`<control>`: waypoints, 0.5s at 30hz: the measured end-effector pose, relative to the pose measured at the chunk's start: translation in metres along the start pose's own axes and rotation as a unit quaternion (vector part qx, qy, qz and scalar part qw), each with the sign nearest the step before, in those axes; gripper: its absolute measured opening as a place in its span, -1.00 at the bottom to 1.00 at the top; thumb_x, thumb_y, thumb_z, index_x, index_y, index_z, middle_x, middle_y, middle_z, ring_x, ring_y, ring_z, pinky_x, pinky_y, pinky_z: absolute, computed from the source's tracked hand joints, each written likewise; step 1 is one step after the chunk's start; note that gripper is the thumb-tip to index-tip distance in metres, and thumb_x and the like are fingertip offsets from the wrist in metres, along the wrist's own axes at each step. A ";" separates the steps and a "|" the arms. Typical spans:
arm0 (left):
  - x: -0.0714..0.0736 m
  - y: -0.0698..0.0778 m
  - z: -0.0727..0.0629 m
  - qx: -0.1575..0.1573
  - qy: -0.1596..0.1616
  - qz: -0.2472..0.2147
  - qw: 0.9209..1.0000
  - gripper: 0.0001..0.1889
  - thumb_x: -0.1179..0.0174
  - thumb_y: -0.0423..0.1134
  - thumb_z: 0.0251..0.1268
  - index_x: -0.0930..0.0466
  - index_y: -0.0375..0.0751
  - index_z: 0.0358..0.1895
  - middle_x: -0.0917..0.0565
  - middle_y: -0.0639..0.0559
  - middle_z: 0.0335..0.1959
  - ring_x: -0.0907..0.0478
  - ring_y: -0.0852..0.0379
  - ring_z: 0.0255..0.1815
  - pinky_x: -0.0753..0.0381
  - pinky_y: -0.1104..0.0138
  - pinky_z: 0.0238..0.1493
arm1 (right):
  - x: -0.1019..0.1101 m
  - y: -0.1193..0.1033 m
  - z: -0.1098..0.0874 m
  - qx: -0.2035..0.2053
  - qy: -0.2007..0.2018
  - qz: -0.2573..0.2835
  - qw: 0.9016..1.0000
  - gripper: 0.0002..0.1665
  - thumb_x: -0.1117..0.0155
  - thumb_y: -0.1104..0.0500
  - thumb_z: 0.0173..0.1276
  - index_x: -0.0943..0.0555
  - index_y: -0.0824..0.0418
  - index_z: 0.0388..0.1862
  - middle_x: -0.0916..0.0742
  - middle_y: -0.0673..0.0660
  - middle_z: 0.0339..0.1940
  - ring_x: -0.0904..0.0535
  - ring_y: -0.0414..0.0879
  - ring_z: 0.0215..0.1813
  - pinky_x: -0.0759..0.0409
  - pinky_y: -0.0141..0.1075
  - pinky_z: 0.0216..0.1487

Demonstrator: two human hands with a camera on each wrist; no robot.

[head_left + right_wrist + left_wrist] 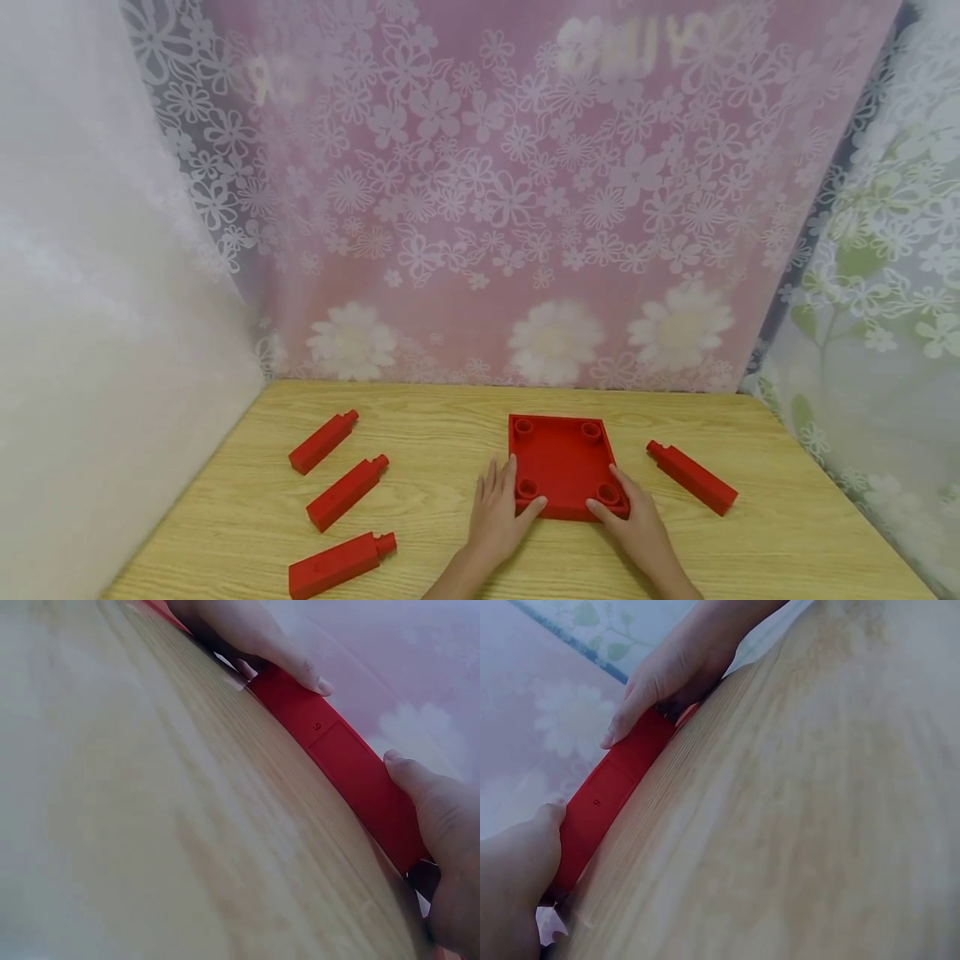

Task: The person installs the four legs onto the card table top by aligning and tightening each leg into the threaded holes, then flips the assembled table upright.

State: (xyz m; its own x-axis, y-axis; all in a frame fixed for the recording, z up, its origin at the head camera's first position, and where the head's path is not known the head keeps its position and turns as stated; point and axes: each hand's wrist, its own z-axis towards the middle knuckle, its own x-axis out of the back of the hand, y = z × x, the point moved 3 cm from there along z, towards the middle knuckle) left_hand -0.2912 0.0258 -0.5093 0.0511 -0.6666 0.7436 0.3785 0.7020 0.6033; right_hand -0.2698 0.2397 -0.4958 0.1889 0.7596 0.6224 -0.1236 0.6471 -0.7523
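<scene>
A square red tray sits hollow side up on a wood-grain table. The left hand and right hand grip its near corners, thumbs at the near wall. The work seems barely begun: the round corner sockets are unfilled; four peg-ended red bars lie loose, three at left, one at right. The tray is shallow and smooth, its near wall bearing a small mark and a rectangular outline.

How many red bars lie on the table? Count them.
4: the far bar, middle bar and near bar left of the red tray; another bar right of it.
</scene>
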 end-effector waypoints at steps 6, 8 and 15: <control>0.002 -0.002 -0.009 -0.001 0.004 0.004 1.000 -0.14 0.13 0.31 0.25 -0.06 -0.30 0.40 -0.23 -0.19 0.33 0.06 -0.19 0.38 0.11 -0.05 0.29 | -0.003 -0.003 -0.008 -0.024 -0.007 -0.007 1.000 -0.01 -0.26 -0.24 0.14 -0.22 0.34 0.35 -0.33 0.40 0.28 -0.19 0.30 0.28 -0.18 0.17 0.18; 0.004 -0.002 -0.011 -0.003 0.002 0.004 1.000 -0.14 0.14 0.32 0.25 -0.06 -0.31 0.40 -0.23 -0.20 0.33 0.06 -0.20 0.38 0.10 -0.05 0.29 | -0.004 -0.005 -0.010 -0.025 -0.005 -0.006 1.000 -0.01 -0.27 -0.23 0.14 -0.23 0.35 0.35 -0.34 0.40 0.28 -0.19 0.30 0.28 -0.18 0.17 0.18; 0.011 -0.003 -0.019 0.003 -0.009 0.000 1.000 -0.14 0.13 0.31 0.26 -0.04 -0.31 0.40 -0.22 -0.20 0.33 0.09 -0.20 0.39 0.13 -0.05 0.30 | -0.009 -0.012 -0.017 -0.019 0.005 -0.001 1.000 -0.04 -0.31 -0.18 0.13 -0.25 0.39 0.33 -0.38 0.41 0.24 -0.23 0.30 0.26 -0.22 0.14 0.17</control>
State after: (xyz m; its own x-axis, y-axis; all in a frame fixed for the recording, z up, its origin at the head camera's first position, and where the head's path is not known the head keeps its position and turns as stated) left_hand -0.2741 0.0117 -0.5085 0.0347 -0.6627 0.7480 0.3737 0.7028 0.6053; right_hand -0.2532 0.2243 -0.4965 0.1985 0.7571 0.6223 -0.0851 0.6459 -0.7587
